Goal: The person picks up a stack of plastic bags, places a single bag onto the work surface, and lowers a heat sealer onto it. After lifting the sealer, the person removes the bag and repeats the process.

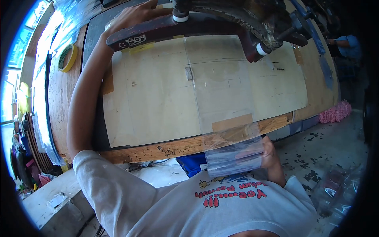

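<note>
A length of clear plastic film (225,93) lies over the pale board (158,94) and hangs past the table's front edge. My right hand (269,154) is closed on the film's hanging end, close to my shirt; some of its fingers show through the plastic. Stretched far forward on the other side, my left hand (132,16) lies just behind a dark red frame bar (158,31), fingers extended. Whether it touches the bar is hard to tell, and the fingertips are partly cut off by the top edge. A small grey block (188,73) sits by the film's left edge.
A dark metal machine arm (252,19) with white-ringed bolts hangs above the board. A yellow tape roll (68,58) lies at left, near crumpled clear plastic (73,17). At far right are another person's blue sleeve (347,46) and a pink bundle (334,112). Plastic bags (335,189) lie lower right.
</note>
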Available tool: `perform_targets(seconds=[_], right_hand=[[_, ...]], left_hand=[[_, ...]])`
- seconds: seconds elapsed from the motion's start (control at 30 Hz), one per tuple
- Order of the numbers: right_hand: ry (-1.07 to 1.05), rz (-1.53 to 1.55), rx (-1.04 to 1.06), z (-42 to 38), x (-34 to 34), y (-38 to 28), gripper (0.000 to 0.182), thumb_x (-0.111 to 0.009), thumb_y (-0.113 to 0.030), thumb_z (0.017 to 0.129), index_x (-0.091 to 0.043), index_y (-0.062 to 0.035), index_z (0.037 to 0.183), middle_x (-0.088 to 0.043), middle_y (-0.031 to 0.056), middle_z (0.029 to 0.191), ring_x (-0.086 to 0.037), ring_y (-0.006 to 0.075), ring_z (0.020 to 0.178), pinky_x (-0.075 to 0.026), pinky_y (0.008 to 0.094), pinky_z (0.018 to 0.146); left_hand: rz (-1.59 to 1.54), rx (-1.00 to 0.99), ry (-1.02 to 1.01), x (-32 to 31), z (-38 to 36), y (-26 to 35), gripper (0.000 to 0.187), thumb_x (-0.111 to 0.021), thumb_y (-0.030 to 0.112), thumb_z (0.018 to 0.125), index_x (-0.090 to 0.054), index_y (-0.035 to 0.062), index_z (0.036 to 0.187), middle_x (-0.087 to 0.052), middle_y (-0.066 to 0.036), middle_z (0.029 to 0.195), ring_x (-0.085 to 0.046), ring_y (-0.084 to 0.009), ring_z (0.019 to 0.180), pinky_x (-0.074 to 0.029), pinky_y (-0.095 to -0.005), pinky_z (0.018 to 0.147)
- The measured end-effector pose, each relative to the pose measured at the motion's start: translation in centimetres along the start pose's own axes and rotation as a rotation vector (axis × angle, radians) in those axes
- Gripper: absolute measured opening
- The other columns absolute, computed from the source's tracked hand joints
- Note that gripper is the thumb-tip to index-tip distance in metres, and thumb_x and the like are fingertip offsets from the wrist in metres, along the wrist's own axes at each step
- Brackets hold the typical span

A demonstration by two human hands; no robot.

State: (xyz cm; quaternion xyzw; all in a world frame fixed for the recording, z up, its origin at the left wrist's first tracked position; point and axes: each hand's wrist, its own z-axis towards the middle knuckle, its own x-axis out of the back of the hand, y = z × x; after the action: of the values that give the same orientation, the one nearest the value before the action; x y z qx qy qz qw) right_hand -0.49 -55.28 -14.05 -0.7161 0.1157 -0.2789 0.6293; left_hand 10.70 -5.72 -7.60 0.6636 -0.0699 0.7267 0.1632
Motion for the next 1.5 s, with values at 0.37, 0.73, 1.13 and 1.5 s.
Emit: perform_targets(seconds=[0.37,0.73,1.13,1.5], right_hand=[[-0.015,-0.010,0.007,-0.03,0.10,0.37,0.027,-0.067,-0.020,0.082,-0.071,0.0044,0.093,-0.074,0.0189,0.094,-0.073,0.0262,0.082,-0.055,0.0326,0.082],[-0.007,-0.035,0.025,0.37,0.42,0.23,0.025,-0.067,-0.019,0.082,-0.071,0.0039,0.092,-0.074,0.0189,0.093,-0.073,0.0260,0.082,-0.055,0.0325,0.082],[-0.005,-0.043,0.018,0.65,0.25,0.33,0.023,-0.068,-0.018,0.082,-0.071,0.0033,0.091,-0.074,0.0189,0.093,-0.073,0.0259,0.081,-0.055,0.0324,0.082],[-0.023,-0.054,0.018,0.46,0.10,0.50,0.022,-0.068,-0.018,0.082,-0.070,0.0027,0.089,-0.074,0.0188,0.092,-0.073,0.0257,0.081,-0.055,0.0324,0.082]], left_hand=[[-0.004,-0.003,0.007,0.46,0.03,-0.07,0.045,-0.042,0.050,0.101,-0.061,0.0207,0.130,-0.055,-0.015,0.095,-0.059,-0.0309,0.082,-0.048,-0.0422,0.072],[-0.017,0.000,-0.018,0.83,-0.25,0.02,0.045,-0.041,0.049,0.101,-0.061,0.0205,0.130,-0.055,-0.016,0.095,-0.059,-0.0323,0.083,-0.048,-0.0435,0.073],[-0.031,0.000,-0.032,0.82,-0.15,0.12,0.045,-0.040,0.049,0.102,-0.061,0.0203,0.130,-0.056,-0.017,0.096,-0.059,-0.0339,0.084,-0.048,-0.0448,0.073],[-0.039,0.011,-0.027,0.90,-0.49,0.26,0.045,-0.039,0.049,0.102,-0.061,0.0201,0.129,-0.056,-0.018,0.097,-0.059,-0.0354,0.085,-0.048,-0.0461,0.074]])
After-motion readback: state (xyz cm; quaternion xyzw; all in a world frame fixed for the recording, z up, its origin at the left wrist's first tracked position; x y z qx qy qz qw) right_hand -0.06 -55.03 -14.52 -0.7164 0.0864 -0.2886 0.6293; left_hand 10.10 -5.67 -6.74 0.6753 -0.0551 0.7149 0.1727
